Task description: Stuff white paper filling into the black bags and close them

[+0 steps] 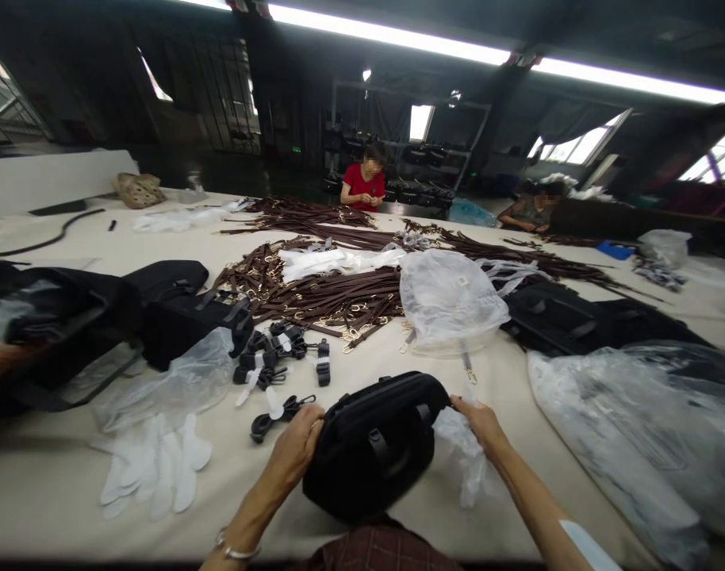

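A black bag [374, 448] with a short handle on its side is tilted over the near edge of the table. My left hand [300, 440] grips its left end, fingers closed on the edge. At the bag's upper right corner, my right hand [480, 424] pinches the edge. Crumpled clear plastic [466, 460] lies under and beside my right hand. Coiled black straps [279, 416] with a white tag rest just beyond my left hand, and more bundled black straps [267, 353] lie behind them.
White gloves [154, 464] lie at the left. Brown straps [339, 297] with gold clasps fill the middle, beside a clear plastic bag [449, 301]. Black bags [577, 317] and plastic wrap [624, 444] are at the right. Another person's blurred hand [2, 359] is at far left; a person in red sits opposite.
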Tool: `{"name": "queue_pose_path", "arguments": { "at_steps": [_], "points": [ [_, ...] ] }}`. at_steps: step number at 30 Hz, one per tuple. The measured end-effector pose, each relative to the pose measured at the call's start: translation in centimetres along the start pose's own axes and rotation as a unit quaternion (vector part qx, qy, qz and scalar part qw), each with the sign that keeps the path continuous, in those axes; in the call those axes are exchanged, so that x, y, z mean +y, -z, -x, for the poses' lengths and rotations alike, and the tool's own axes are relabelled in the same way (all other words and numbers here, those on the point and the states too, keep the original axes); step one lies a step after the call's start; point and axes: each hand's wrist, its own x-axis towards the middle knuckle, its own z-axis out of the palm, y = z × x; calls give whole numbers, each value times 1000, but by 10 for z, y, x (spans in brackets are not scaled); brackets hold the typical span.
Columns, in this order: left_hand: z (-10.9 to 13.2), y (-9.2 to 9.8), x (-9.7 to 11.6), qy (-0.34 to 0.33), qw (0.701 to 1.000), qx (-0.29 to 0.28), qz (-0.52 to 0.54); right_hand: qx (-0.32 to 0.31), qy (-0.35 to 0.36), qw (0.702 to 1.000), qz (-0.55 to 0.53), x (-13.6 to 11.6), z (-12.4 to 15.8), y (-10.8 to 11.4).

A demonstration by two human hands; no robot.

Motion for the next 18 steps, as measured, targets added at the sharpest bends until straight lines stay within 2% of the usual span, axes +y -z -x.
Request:
{"name": "queue_pose_path", "arguments": {
  "at_steps": [2, 4, 7, 9, 12, 14, 18],
  "points": [
    [-9, 9, 23, -10, 998, 52, 16, -32, -13, 998, -53, 1, 9, 0],
    [-20, 14, 49, -41, 998, 53, 4, -58, -19, 995, -84, -5, 16, 5],
    [-34, 10, 87, -123, 991, -14, -51, -93, -19, 991, -92, -15, 27, 17],
    [-38, 2, 106, -153, 982, -44, -105, -106, -15, 991, -75, -17, 33, 25],
    [-33, -9, 123, -95, 976, -94, -171, -93, -6, 995, -21, -14, 35, 38],
    [-24, -12, 129, -66, 972, -148, -169, -58, 4, 998, 34, -14, 33, 49],
    [-3, -11, 139, -108, 961, -238, -87, 11, 56, 990, 130, -34, 30, 59]
  ]
}}
